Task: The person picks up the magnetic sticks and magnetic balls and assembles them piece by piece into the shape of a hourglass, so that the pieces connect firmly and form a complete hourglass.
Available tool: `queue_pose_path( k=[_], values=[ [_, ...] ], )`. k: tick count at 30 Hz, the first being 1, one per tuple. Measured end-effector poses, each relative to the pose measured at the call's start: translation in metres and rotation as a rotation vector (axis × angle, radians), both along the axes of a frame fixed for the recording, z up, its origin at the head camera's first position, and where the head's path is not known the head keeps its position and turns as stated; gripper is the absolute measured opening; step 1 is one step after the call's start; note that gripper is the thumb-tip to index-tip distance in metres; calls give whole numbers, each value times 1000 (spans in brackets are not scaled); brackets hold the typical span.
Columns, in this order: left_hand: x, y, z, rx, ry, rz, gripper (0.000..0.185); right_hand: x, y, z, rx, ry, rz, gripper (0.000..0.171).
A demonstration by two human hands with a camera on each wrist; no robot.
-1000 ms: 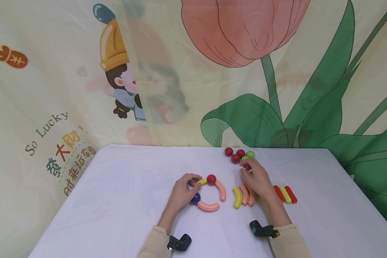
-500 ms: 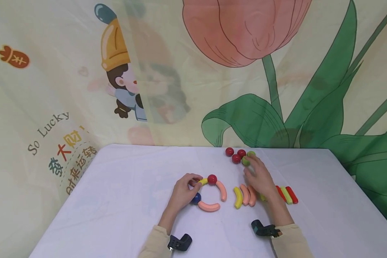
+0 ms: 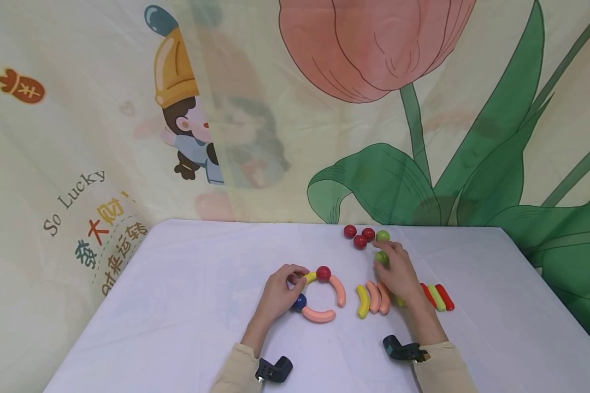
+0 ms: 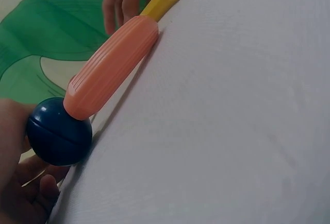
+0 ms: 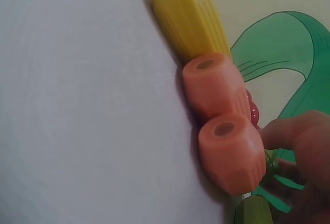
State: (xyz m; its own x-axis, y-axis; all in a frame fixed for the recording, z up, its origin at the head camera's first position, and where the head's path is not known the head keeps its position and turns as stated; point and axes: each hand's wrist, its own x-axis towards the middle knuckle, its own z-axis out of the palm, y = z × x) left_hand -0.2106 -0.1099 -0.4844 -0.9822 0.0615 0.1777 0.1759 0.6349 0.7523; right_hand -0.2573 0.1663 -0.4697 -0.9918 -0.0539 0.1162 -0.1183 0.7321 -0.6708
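My left hand (image 3: 280,286) pinches a yellow curved rod (image 3: 311,277) between thumb and fingers. That rod meets a red ball (image 3: 323,273), which joins a pink curved rod (image 3: 338,291). Below the left hand lies a blue ball (image 3: 299,302), touching another pink curved rod (image 3: 318,315); together they form a part-open ring. In the left wrist view the blue ball (image 4: 59,134) shows large beside the fingers. My right hand (image 3: 397,270) holds a green ball (image 3: 381,256) at its fingertips, partly covered by them. The right wrist view shows this green ball (image 5: 270,167) behind a pink rod.
Several red balls (image 3: 360,242) and another green ball (image 3: 382,236) lie at the table's back edge. A loose yellow rod (image 3: 362,301) and two pink rods (image 3: 373,297) sit left of the right forearm. Straight red and green rods (image 3: 444,297) lie right of it.
My right hand has reached the green balls, taken one and drawn it back towards me, apart from the cluster. The left hand and the ring have stayed in place.
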Motion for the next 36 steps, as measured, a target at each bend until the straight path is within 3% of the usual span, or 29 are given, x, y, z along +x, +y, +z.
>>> queue_pose_path(
  k=[9,25,30,36],
  values=[
    [-3,1,2,1,3,5,17,-6,1,2,37,-91,-5,32],
    [-12,5,7,-13,33,-19,17,-20,6,7,9,-83,0,34],
    [-14,5,10,-15,55,-44,16,-24,8,7,-18,-65,26,43],
    [-17,8,15,-43,131,-119,16,-27,10,8,-24,-112,71,42]
  ],
)
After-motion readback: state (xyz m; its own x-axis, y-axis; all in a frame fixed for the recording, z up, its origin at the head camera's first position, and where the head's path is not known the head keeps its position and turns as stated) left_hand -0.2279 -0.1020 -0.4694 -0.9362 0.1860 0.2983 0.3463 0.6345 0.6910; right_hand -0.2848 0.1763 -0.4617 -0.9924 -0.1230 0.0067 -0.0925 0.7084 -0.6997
